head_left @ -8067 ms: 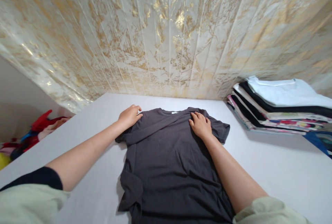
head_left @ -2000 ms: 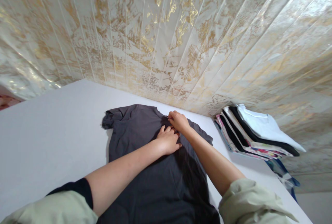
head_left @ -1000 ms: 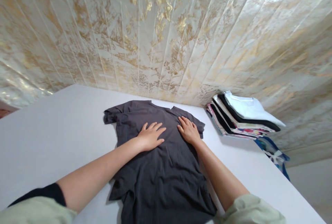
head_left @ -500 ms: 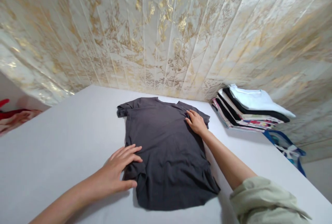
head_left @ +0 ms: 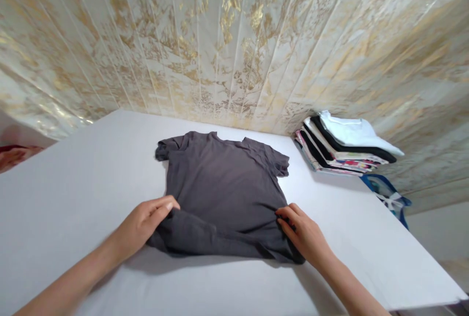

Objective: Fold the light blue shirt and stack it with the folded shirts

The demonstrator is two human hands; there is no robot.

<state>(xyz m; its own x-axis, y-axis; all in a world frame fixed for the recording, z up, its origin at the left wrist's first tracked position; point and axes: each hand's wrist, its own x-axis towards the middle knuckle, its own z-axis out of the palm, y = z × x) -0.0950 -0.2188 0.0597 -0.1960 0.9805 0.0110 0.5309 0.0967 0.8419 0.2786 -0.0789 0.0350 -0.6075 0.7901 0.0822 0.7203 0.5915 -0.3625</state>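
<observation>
A dark grey T-shirt (head_left: pixel 227 179) lies spread on the white table (head_left: pixel 205 286), its neck toward the wall and its short sleeves out to both sides. My left hand (head_left: pixel 146 218) pinches the shirt's left side near the bottom, thumb against the fingers. On the opposite side, my right hand (head_left: pixel 302 230) grips the fabric low down between thumb and fingers. Between the hands the lower part is bunched and raised a little, with its bottom edge toward me.
A stack of folded clothes (head_left: pixel 344 147), white on top, sits at the table's back right. Beside it, at the right edge, is a blue-rimmed bag (head_left: pixel 390 199). A patterned gold and cream curtain (head_left: pixel 220 52) hangs behind. Reddish cloth (head_left: pixel 18 157) shows at far left.
My right hand has come down from the shoulder to the shirt's lower right side and closed on it. My left hand has closed on the left side. The bottom edge has shifted away from me.
</observation>
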